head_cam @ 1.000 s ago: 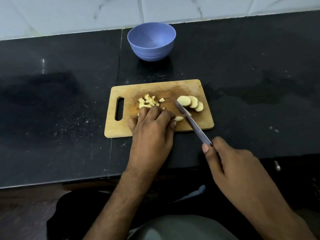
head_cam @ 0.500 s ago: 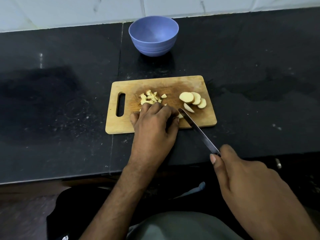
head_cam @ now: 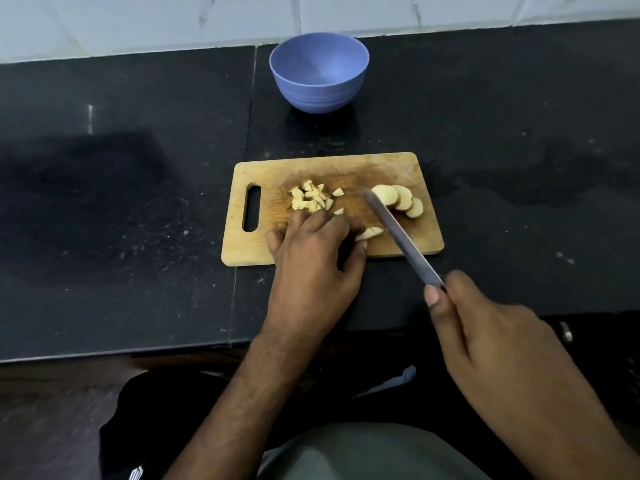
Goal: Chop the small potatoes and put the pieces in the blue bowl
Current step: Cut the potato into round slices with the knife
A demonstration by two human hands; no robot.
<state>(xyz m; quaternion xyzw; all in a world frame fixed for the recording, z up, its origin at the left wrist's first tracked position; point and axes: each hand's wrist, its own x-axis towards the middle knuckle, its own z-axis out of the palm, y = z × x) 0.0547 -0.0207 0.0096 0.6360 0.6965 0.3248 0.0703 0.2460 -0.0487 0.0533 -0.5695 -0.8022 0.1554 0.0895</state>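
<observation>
One pale, partly sliced potato piece [head_cam: 370, 233] lies near the front edge of the worn wooden chopping board [head_cam: 422, 242], poking out to the right from under the left hand [head_cam: 313, 261], whose curled fingers [head_cam: 341, 225] pin it down. Its long axis runs left to right, cut end pointing right toward the long steel knife [head_cam: 401, 237], just beside it. That blade slants from near-right to far-left, its handle gripped in the right hand [head_cam: 485, 327], so the next cut looks crosswise. Diced bits [head_cam: 311, 199] sit farther left, round slices [head_cam: 398, 199] far right; the blue plastic bowl [head_cam: 318, 95] stands beyond on the black bench [head_cam: 138, 168].
</observation>
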